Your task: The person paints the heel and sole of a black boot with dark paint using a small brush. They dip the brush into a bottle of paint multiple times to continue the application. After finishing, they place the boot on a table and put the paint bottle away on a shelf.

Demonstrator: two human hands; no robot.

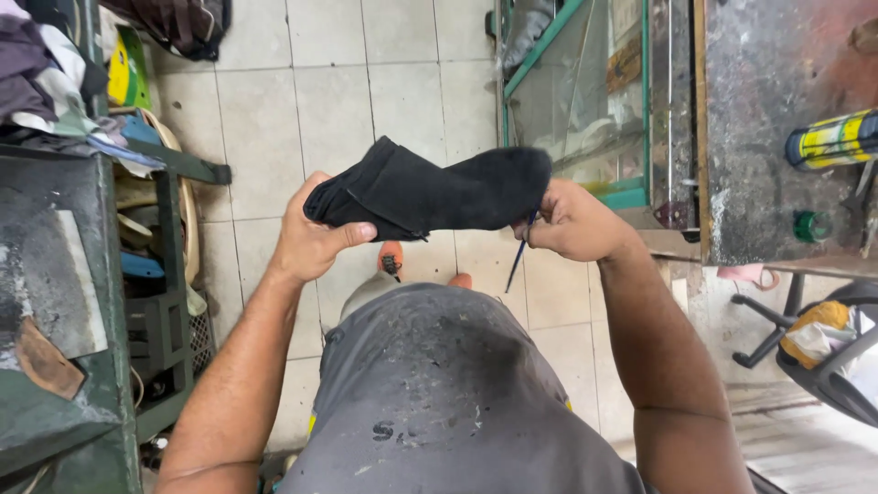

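Note:
A black suede shoe [430,190] is held sideways in front of my chest, above the tiled floor. My left hand [311,240] grips its ankle end, thumb pressed along the lower edge. My right hand [572,222] holds the toe end and also pinches a thin dark-blue stick [518,261], a pen or small tool, that points down from my fingers. My grey stained apron [439,393] fills the lower middle of the view.
A worn metal workbench [768,137] at right carries a yellow-and-black spray can [828,139] and a green cap [811,226]. A glass cabinet with green frame [585,101] stands beside it. A dark bench [55,302] with scraps is at left. A chair [823,348] sits lower right.

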